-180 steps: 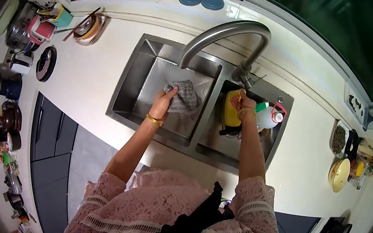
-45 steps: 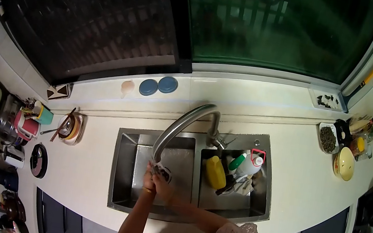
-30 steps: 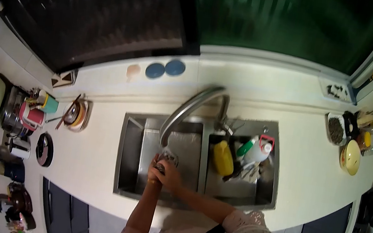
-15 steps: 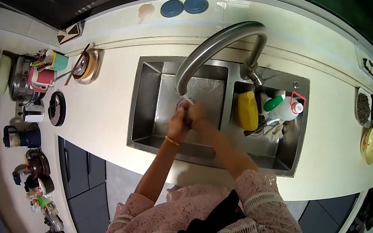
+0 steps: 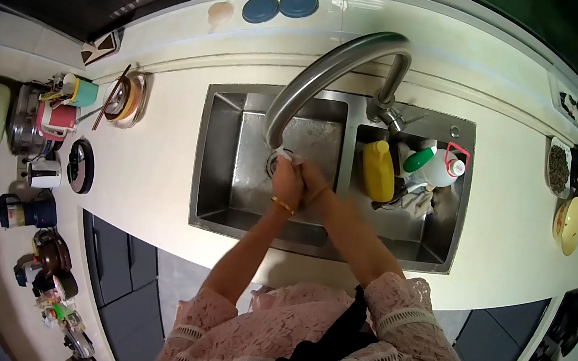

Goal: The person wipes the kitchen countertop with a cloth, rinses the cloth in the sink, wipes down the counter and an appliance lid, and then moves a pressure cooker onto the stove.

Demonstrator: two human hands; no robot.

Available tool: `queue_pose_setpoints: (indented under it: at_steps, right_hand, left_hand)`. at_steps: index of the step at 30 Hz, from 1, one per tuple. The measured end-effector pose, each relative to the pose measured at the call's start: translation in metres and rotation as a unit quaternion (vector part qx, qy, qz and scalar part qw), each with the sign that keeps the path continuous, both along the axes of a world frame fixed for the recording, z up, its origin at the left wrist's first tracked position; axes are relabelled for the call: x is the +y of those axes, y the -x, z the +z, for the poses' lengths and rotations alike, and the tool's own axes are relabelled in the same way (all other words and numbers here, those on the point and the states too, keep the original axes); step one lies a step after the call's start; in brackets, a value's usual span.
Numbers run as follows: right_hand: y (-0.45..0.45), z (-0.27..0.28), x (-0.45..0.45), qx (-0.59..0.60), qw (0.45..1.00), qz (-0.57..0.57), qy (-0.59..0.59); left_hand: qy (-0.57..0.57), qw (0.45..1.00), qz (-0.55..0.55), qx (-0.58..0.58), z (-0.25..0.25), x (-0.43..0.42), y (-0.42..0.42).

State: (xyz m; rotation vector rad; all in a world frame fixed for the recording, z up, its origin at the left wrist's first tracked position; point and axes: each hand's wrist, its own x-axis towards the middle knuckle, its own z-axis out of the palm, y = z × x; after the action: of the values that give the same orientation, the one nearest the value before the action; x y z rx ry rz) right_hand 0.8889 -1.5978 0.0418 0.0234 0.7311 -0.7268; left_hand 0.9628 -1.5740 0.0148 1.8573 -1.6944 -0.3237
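My left hand (image 5: 287, 180) and my right hand (image 5: 313, 180) are pressed together under the spout of the curved metal faucet (image 5: 342, 57), over the left basin (image 5: 247, 181) of the steel sink. Their fingers are closed. Something whitish shows at the fingertips, but whether it is water or an object I cannot tell. The round drain (image 5: 272, 164) is partly hidden by the hands. In the right basin stand a yellow bottle (image 5: 379, 172), a green-capped bottle (image 5: 420, 159) and a whitish jug (image 5: 439, 170) with a red handle, beside a pale crumpled cloth (image 5: 419, 202).
Bowls with chopsticks (image 5: 124, 100) and a round black-rimmed item (image 5: 81, 166) are on the left counter. Two blue discs (image 5: 279, 7) rest on the ledge. At right are a tray of dark bits (image 5: 558, 167) and a yellow bowl (image 5: 567, 225).
Six seconds ago my left hand held a grey cloth and my right was at the yellow bottle; both hands have since come together under the faucet. The view has tilted up and back down.
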Motion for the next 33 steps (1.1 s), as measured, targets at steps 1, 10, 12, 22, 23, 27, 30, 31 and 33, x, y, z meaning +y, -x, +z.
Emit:
queue_pose_setpoints:
  at_steps: [1,10,12,22,23,27,30,31,33]
  right_hand:
    - [0.000,0.012,0.007,0.026,0.999,-0.035,-0.023]
    - [0.002,0.008,0.013,0.225,0.972,-0.022,0.058]
    - [0.001,-0.003,0.000,0.186,0.982,-0.042,0.006]
    - [-0.018,-0.024,0.007,0.072,0.996,-0.033,-0.032]
    - [-0.026,-0.050,0.005,0.071,0.996,-0.031,-0.031]
    - [-0.035,-0.041,0.004,0.428,0.858,0.122,0.256]
    - [-0.031,-0.027,0.000,0.437,0.871,0.020,0.223]
    - [-0.033,-0.038,0.001,0.408,0.880,-0.070,0.234]
    - [-0.034,-0.060,0.009,0.378,0.876,-0.076,0.290]
  left_hand:
    - [-0.003,1.000,0.002,0.002,-0.002,-0.006,-0.003]
    - [-0.105,0.893,0.181,0.399,-0.006,-0.033,-0.049]
    - [-0.087,0.881,0.131,0.447,-0.007,-0.018,-0.042]
    - [-0.046,0.995,0.029,0.078,0.027,0.001,-0.014]
    - [-0.087,0.994,0.044,0.044,0.015,-0.003,-0.025]
    - [-0.127,0.981,-0.117,0.092,-0.071,-0.005,-0.092]
    - [-0.220,0.873,0.005,0.435,-0.054,-0.001,-0.084]
    - [-0.298,0.752,0.045,0.586,-0.007,0.000,-0.063]
    - [-0.400,0.564,0.070,0.718,0.042,-0.003,-0.040]
